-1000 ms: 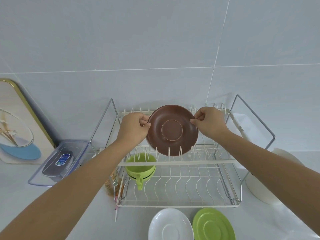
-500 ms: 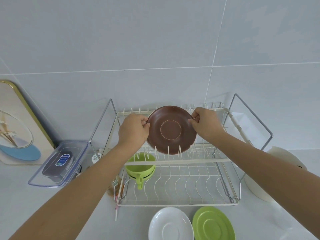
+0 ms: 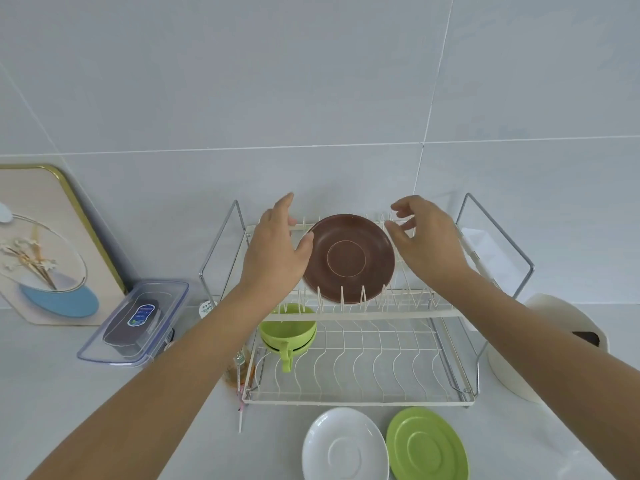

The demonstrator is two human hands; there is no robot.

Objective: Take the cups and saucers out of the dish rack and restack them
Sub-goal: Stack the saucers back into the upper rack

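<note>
Nearest, on the table (image 3: 86, 403) below both hands: white saucer (image 3: 344, 445) and green saucer (image 3: 426, 445), side by side, just touching or nearly so. Farther, on the lower tier of the dish rack (image 3: 356, 398), under the left hand: green cup (image 3: 288, 332), handle toward the viewer. Left of the left forearm, clear lidded box (image 3: 135, 322) carried a blue label; its writing was too small to read. Upper tier: brown saucer (image 3: 349, 258) stood on edge in the prongs, between the two grips. Left hand (image 3: 275, 251) was open, fingers straight, thumb touching the saucer's left rim. Right hand (image 3: 427, 239) was open, fingers loosely spread, at the right rim; contact could not be told.
</note>
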